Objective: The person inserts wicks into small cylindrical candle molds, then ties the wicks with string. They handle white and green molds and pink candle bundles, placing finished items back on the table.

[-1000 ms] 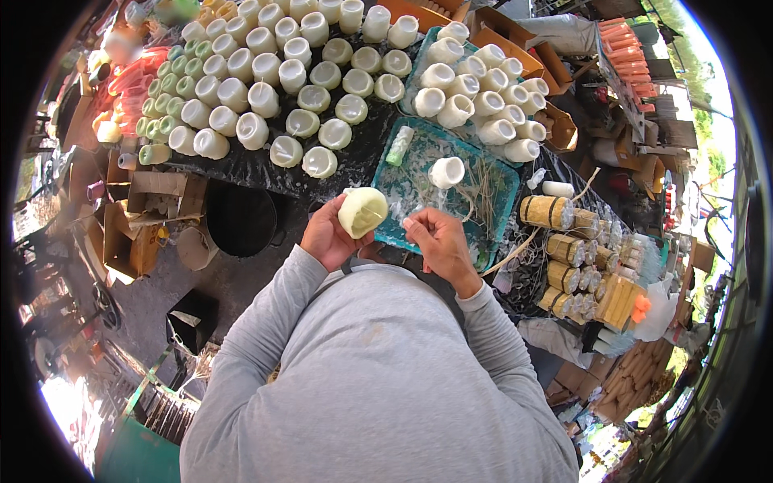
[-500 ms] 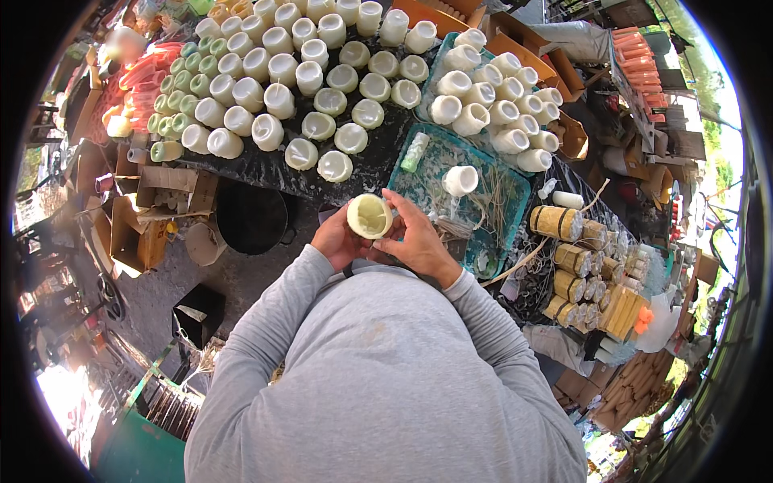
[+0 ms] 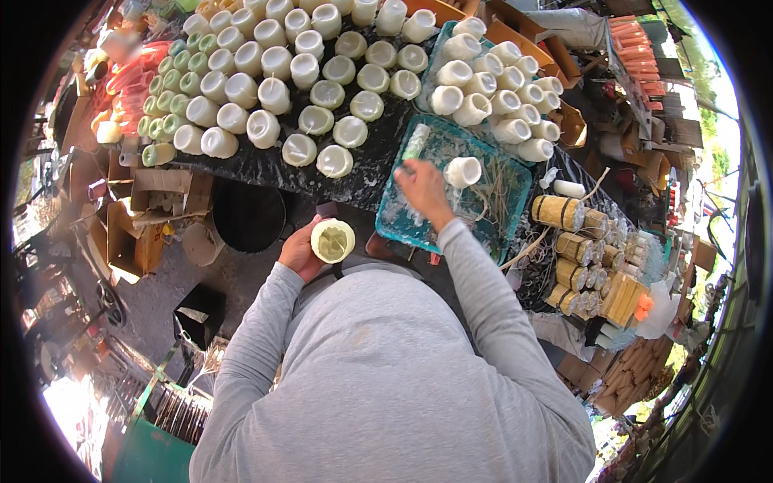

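My left hand [image 3: 301,251] is closed around a pale yellow-green hollow wax cup [image 3: 333,241]. The cup's uneven, scalloped mouth faces up, in front of my body. My right hand [image 3: 424,191] is over a teal plastic tray [image 3: 515,216], its fingertips smeared by motion. Just beyond those fingertips lies a small white-and-green cylinder [image 3: 416,142], its near end partly covered by the hand. I cannot make out whether the fingers touch it. A single white wax cup [image 3: 462,172] rests in the tray to the right, beside a bundle of pale wick strands [image 3: 503,189].
Many whitish wax cups [image 3: 274,95] stand in rows on a black-covered table [image 3: 241,167]. More white cups [image 3: 483,84] fill a second teal tray. Bundled yellowish cylinders [image 3: 559,212] lie at the right. A dark round pot [image 3: 248,219] and cardboard boxes [image 3: 133,241] are at the left.
My right hand has let go of the wax cup and reached forward over the tray. My left hand, now alone on the cup, has moved left and nearer my body.
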{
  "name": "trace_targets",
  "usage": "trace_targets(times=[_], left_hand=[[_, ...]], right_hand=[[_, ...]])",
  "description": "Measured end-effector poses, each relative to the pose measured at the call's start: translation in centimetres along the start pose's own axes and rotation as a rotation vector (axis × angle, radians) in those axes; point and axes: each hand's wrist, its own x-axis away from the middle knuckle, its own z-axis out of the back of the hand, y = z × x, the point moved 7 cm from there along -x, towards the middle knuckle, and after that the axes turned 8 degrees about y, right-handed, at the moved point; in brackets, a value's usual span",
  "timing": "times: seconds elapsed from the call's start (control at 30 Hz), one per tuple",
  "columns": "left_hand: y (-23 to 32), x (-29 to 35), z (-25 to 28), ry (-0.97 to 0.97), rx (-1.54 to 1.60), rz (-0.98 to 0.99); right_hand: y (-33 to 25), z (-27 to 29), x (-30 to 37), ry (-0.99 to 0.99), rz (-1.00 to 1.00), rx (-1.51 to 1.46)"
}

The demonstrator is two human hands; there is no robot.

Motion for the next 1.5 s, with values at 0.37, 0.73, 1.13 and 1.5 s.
trace_targets(times=[0.37,0.73,1.13,1.5], left_hand=[[0.9,2.3,3.5,0.035,0.029,-0.130],[1.1,0.6,0.2,-0.118,-0.222,-0.138],[0.0,-3.1,-3.3,-0.058,-0.621,-0.382],[-1.5,-0.4,-6.1,0.281,-1.221,-0.643]], right_hand=[[5.9,0.1,-8.2,0.149,0.066,0.515],[5.4,-2.6,7.0,-0.183,0.523,0.455],[8.1,-2.9,5.8,-0.010,0.414,0.178],[9.6,-3.4,4.5,0.090,0.394,0.076]])
